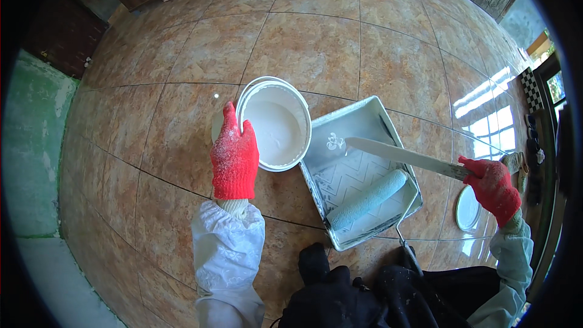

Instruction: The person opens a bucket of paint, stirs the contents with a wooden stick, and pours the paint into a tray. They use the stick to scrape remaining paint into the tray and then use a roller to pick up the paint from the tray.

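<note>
Holding a round white plastic bucket [273, 92] of pale liquid [273, 126] by its left side in the red-gloved left hand [235, 161], with fingers clasping it but partly hidden. Gripping a long, flat, off-white stick [407, 157] by its right end in the red-gloved right hand [492, 187], with fingers closed around it. Pointing the stick's long axis leftward and slightly far, above a grey white-rimmed tray [364, 121] bearing a pale-blue fuzzy roller [367, 199], with the bucket left of the tip, nearer the left hand.
</note>
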`<state>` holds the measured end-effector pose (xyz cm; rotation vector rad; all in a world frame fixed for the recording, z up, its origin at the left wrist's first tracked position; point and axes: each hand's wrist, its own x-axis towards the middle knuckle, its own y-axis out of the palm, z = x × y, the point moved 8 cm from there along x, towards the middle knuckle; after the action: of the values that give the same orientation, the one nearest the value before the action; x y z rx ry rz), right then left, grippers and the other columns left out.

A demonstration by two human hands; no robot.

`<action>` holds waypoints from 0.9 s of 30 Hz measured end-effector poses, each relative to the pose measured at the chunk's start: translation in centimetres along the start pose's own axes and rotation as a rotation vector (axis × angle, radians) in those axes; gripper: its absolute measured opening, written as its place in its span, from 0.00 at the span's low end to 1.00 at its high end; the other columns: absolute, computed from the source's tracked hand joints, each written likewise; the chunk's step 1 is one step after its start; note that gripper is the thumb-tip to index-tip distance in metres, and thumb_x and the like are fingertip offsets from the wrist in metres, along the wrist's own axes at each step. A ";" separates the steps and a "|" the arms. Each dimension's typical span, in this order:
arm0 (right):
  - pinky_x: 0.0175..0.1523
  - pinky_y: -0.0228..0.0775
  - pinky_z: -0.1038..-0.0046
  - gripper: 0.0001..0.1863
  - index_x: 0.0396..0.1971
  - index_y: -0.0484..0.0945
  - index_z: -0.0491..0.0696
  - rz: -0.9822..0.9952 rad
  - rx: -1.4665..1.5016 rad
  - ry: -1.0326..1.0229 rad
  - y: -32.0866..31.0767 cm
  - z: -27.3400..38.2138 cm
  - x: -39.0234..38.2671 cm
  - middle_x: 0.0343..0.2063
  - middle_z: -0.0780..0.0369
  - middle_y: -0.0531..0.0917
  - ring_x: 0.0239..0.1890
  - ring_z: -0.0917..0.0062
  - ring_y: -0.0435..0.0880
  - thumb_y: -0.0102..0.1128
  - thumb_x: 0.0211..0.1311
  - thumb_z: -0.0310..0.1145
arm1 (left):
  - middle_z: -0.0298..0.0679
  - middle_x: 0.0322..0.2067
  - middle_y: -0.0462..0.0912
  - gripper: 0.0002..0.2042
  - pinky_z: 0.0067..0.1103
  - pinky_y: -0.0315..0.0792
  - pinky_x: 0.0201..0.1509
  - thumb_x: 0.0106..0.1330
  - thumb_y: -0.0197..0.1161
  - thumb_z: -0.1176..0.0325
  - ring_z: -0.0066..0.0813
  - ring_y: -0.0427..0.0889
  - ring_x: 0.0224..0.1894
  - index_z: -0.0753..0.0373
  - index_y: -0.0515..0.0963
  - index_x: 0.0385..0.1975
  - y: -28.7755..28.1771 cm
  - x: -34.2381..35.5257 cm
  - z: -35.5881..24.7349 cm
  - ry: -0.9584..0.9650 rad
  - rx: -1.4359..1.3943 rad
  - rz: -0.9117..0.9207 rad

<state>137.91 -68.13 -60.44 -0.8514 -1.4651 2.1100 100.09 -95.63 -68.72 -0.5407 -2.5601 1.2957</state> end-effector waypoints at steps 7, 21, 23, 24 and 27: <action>0.24 0.70 0.77 0.19 0.46 0.82 0.45 0.173 0.376 0.314 1.3 -3.4 0.4 0.20 0.59 0.83 0.17 0.81 0.77 0.55 0.53 0.23 | 0.53 0.60 0.67 0.27 0.35 0.68 0.59 0.68 0.48 0.62 0.52 0.71 0.58 0.63 0.56 0.66 -0.1 -0.5 0.0 0.024 0.006 -0.027; 0.15 0.66 0.80 0.18 0.43 0.82 0.39 0.285 0.595 0.490 2.3 -6.9 0.0 0.15 0.58 0.81 0.09 0.81 0.74 0.53 0.50 0.23 | 0.48 0.61 0.68 0.25 0.35 0.72 0.54 0.69 0.49 0.63 0.49 0.76 0.53 0.61 0.58 0.65 -0.1 -0.7 0.4 0.057 0.027 -0.060; 0.15 0.66 0.79 0.18 0.43 0.81 0.37 0.294 0.602 0.455 2.3 -7.0 0.1 0.16 0.57 0.81 0.09 0.81 0.74 0.54 0.50 0.23 | 0.48 0.61 0.67 0.25 0.34 0.72 0.55 0.69 0.49 0.64 0.48 0.76 0.54 0.62 0.58 0.65 0.0 -0.6 0.5 0.049 0.026 -0.060; 0.15 0.66 0.79 0.18 0.43 0.81 0.37 0.294 0.603 0.455 2.4 -7.2 0.0 0.16 0.57 0.81 0.09 0.81 0.74 0.54 0.50 0.23 | 0.49 0.62 0.66 0.25 0.34 0.72 0.55 0.69 0.49 0.64 0.48 0.75 0.55 0.62 0.58 0.65 0.0 -0.6 0.6 0.041 0.023 -0.061; 0.15 0.66 0.79 0.19 0.42 0.81 0.37 0.286 0.626 0.454 2.6 -7.9 0.1 0.16 0.57 0.81 0.09 0.81 0.74 0.54 0.49 0.24 | 0.49 0.62 0.66 0.25 0.34 0.71 0.56 0.69 0.49 0.64 0.48 0.74 0.56 0.62 0.58 0.65 -0.1 -0.6 0.3 0.034 0.019 -0.049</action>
<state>143.32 -63.70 -64.91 -1.2122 -0.4299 2.1758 100.53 -96.15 -68.80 -0.4889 -2.5141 1.2821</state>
